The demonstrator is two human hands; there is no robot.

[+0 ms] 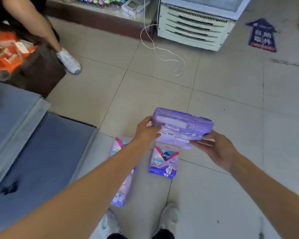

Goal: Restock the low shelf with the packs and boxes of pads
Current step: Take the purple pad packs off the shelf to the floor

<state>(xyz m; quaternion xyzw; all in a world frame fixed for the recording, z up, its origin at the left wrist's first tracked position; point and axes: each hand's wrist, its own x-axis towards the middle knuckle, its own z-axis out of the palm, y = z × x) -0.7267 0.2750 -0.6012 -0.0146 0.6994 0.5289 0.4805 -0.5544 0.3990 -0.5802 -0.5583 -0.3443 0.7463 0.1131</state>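
A purple plastic pack of pads (181, 125) is held above the tiled floor (162, 87). The left hand (146, 131) grips its left end with curled fingers, and the right hand (217, 149) pinches its lower edge. The left forearm (86, 183) half hides a second purple pack (122, 192) lying there.
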